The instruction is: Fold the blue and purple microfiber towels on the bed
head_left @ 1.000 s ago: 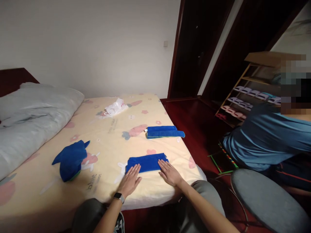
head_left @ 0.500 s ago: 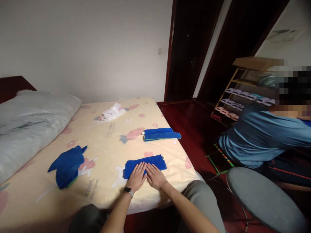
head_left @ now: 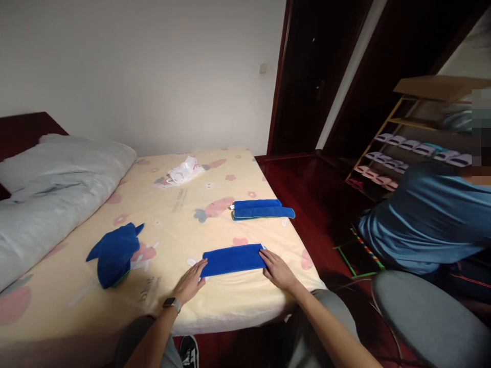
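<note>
A folded blue cloth (head_left: 233,259) lies flat as a long strip near the front edge of the bed. My left hand (head_left: 191,280) touches its left end, fingers stretched out and thumb apart. At the right end rest the fingertips of my right hand (head_left: 279,270), the hand open and lying low on the sheet. Behind this strip is a second folded blue cloth (head_left: 261,209) with a green edge and a small white tag. A crumpled blue cloth (head_left: 117,253) lies loose to the left.
A white plastic bag (head_left: 186,171) and a grey quilt (head_left: 76,176) lie on the patterned bed sheet (head_left: 172,220). To the right stand a round grey stool (head_left: 429,312) and a shoe rack (head_left: 406,122) with slippers. A person in a blue shirt (head_left: 429,220) sits there.
My hands have moved apart from the middle of the folded cloth, the left one to its left end and the right one to its right end. The view has shifted slightly.
</note>
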`<state>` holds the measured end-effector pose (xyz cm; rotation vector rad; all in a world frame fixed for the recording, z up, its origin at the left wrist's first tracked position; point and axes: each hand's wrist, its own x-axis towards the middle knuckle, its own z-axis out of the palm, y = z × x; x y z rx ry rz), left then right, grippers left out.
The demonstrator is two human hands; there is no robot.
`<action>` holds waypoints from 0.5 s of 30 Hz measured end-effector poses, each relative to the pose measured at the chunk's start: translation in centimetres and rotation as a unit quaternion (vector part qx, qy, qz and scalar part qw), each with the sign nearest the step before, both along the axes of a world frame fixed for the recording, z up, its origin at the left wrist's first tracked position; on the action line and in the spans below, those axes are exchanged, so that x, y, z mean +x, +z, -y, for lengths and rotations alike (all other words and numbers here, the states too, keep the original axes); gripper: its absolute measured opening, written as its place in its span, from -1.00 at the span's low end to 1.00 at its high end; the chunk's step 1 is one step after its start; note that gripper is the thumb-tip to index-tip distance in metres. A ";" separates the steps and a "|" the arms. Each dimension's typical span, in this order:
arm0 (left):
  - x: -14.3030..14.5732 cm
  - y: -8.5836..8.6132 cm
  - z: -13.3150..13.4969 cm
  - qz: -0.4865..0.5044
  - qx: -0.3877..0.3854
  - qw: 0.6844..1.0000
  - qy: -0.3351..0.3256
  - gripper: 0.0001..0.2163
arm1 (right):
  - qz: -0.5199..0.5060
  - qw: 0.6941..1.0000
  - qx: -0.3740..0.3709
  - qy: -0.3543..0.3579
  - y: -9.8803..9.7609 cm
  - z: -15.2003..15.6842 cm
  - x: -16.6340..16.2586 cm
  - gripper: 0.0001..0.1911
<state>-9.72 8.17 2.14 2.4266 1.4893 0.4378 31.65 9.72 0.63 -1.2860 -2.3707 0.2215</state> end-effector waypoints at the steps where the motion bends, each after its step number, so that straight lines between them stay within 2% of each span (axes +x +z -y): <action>1: -0.4 0.1 0.1 0.018 -0.014 1.000 0.014 -0.47 | -0.004 1.000 -0.005 -0.009 0.1 -0.1 -0.1 -0.35; 5: -0.8 0.6 0.3 0.092 -0.040 0.994 0.046 -0.55 | -0.078 0.994 -0.062 -0.044 0.6 -0.8 -0.3 -0.42; 9: 0.1 0.2 -0.3 0.134 -0.021 0.987 0.082 -0.67 | -0.207 0.961 -0.162 -0.087 0.7 -2.1 0.3 -0.58; 12: 0.9 -0.8 -1.9 0.120 0.018 0.980 0.155 -0.69 | -0.244 0.942 -0.211 -0.098 0.5 -3.3 0.5 -0.64; 15: 1.9 -1.4 -3.6 0.053 0.047 0.970 0.233 -0.66 | -0.215 0.944 -0.215 -0.127 0.4 -4.8 0.0 -0.60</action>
